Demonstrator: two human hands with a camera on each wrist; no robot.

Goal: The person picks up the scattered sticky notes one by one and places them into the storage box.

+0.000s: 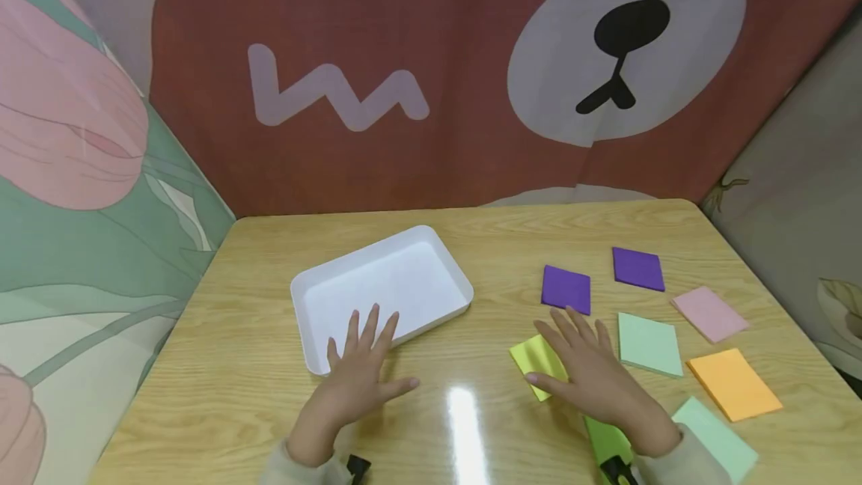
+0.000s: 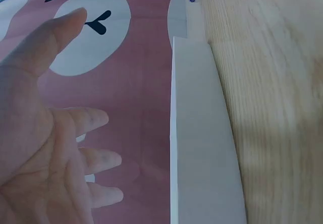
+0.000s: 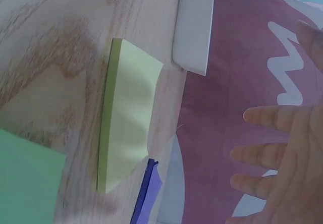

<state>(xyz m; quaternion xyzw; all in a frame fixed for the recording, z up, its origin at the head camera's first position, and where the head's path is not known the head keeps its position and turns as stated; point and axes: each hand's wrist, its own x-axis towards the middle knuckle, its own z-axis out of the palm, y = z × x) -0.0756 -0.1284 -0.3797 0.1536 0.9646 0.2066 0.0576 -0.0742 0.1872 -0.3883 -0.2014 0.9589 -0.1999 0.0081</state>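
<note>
1. We see the left hand [image 1: 364, 376] at lower centre-left, fingers spread wide and holding nothing. It hangs over the near edge of the white tray [image 1: 404, 272]; the left wrist view shows a gap between them.
2. We find the right hand [image 1: 591, 369] at lower right of centre, also spread wide and gripping nothing, above the yellow pad [image 1: 530, 357]. In the right wrist view they stand apart, so we judge nothing is being pressed or lifted.
3. The tray lies aslant, left of centre, hollow side up. We suppose that this spot keeps its inside within the left hand's reach.
4. On the right, we see two purple pads [image 1: 566, 290], a pink pad [image 1: 710, 314], an orange pad [image 1: 735, 385] and two mint pads [image 1: 649, 344] lying flat and apart, perhaps so each can be picked out singly.
5. A green pad [image 1: 604, 440] lies at lower right, partly hidden by the right wrist.
6. All rest on the wooden table [image 1: 229, 320], whose flat top seems to keep them steady.
</note>
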